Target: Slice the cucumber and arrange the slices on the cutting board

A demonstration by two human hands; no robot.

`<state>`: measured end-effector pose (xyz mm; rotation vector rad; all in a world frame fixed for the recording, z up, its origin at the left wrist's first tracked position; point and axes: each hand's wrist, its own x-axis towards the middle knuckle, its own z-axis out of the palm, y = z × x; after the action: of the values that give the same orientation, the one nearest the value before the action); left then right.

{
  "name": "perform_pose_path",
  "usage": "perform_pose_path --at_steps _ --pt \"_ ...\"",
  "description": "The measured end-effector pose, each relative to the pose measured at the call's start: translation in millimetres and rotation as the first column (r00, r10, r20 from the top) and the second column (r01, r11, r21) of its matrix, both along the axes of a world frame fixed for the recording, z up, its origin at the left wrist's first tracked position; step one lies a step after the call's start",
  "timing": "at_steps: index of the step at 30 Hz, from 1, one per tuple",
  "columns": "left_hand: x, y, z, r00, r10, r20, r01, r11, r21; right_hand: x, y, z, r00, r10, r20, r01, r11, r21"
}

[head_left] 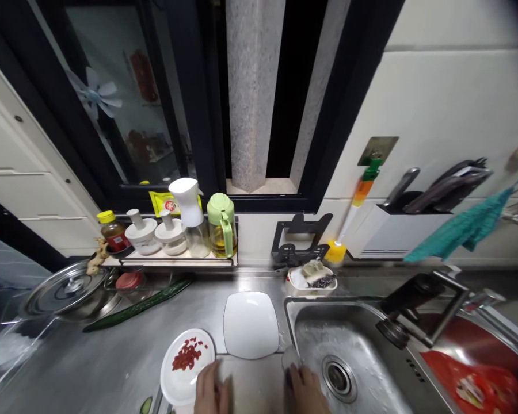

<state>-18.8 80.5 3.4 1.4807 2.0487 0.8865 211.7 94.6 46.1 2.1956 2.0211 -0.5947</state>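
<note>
A pale cutting board (252,376) lies at the bottom middle, between my two hands. My left hand (211,390) is at its left edge, fingers together and bent, seemingly gripping that side. My right hand (306,392) is at the opposite edge beside the sink, with its fingers closed. A blurred greyish piece (290,357) shows just beyond its fingertips, and I cannot make out what it is. Left of my left hand, a white plate (168,368) carries small red pieces. Behind the board stands an empty white square plate (250,325).
On the right is a steel sink (358,322) with a black faucet (414,296). A long cucumber (138,307) lies back left, near a lidded pot (69,290). Seasoning jars and an oil bottle (221,227) line a low shelf. A knife holder (401,230) hangs on the wall.
</note>
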Motion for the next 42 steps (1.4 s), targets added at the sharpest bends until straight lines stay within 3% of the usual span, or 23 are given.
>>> perform_pose_path --at_steps 2,4,8,12,21,26,31,36,38,42 --pt "13.8 34.4 19.9 0.999 -0.028 -0.030 0.023 0.987 -0.161 0.7 35.6 17.8 0.995 -0.052 -0.088 0.050 0.998 -0.027" --pt "24.8 66.8 39.9 0.987 -0.052 -0.149 -0.009 0.923 -0.384 -1.8 68.1 23.6 0.992 -0.071 -0.108 0.068 0.997 -0.027" --pt "34.0 106.7 58.4 0.979 -0.094 -0.180 -0.007 0.871 -0.491 -10.5 108.6 11.1 0.985 -0.098 -0.143 0.094 0.995 -0.030" --pt "31.5 116.6 55.2 0.973 -0.112 -0.202 -0.015 0.842 -0.540 -15.4 117.5 -0.5 0.969 -0.141 -0.203 0.138 0.990 -0.030" --pt "31.8 118.3 56.3 0.974 -0.097 -0.205 -0.037 0.822 -0.569 -10.2 120.2 -0.4 0.923 -0.201 -0.329 0.192 0.980 -0.061" --pt "33.4 115.0 58.0 0.981 -0.069 -0.183 -0.042 0.840 -0.541 -8.1 118.5 2.9 0.905 -0.207 -0.371 0.201 0.978 -0.057" --pt "31.0 98.3 66.5 0.989 -0.062 -0.132 -0.012 0.867 -0.498 -1.5 103.4 20.6 0.874 -0.175 -0.454 0.189 0.982 -0.013" --pt "24.3 53.0 70.0 0.996 -0.070 -0.060 0.034 0.883 -0.468 3.8 62.9 39.3 0.861 -0.180 -0.475 0.194 0.981 -0.020" --pt "21.8 29.7 63.0 0.996 -0.083 -0.015 0.067 0.889 -0.454 5.2 41.8 39.8 0.856 -0.206 -0.474 0.203 0.977 -0.057" --pt "20.6 -16.4 37.1 0.999 0.031 -0.044 -0.046 0.922 -0.385 10.5 5.2 24.7 0.853 -0.176 -0.491 0.170 0.984 -0.058"
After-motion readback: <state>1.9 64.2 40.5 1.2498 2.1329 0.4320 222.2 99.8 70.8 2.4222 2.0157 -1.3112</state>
